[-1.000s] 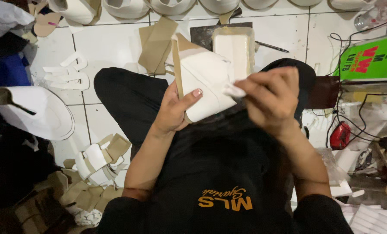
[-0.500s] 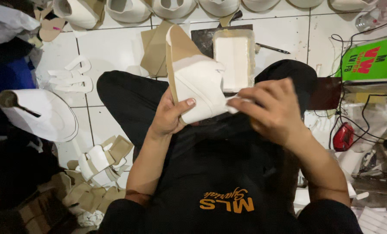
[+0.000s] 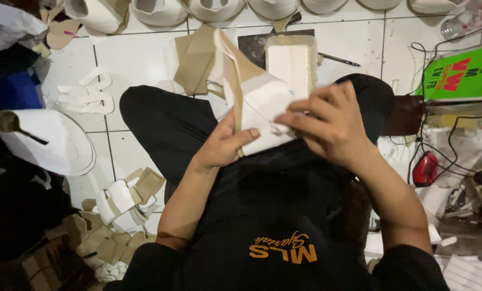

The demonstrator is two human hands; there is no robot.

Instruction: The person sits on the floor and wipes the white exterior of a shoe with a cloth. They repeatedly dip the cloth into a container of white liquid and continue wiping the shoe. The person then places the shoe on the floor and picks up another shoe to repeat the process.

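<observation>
I sit cross-legged on a white tiled floor and hold a white shoe upper piece with a tan lining (image 3: 257, 99) over my lap. My left hand (image 3: 222, 145) grips its lower left edge, thumb laid across the white face. My right hand (image 3: 330, 126) covers its right side, fingers curled and pressing on the white material. A pale rectangular block (image 3: 290, 56) lies on the floor just beyond the piece, next to loose tan cut-outs (image 3: 195, 59).
Finished white uppers (image 3: 160, 11) line the far edge. A white rolled piece (image 3: 44, 140) lies at left, white cut shapes (image 3: 87, 94) beyond it, scraps (image 3: 125, 199) by my left knee. A green box (image 3: 459, 73), cables and a red device (image 3: 425, 168) crowd the right.
The piece has swung from tilted to more upright in front of me. My right hand has slid over its right side; my left hand keeps its grip below.
</observation>
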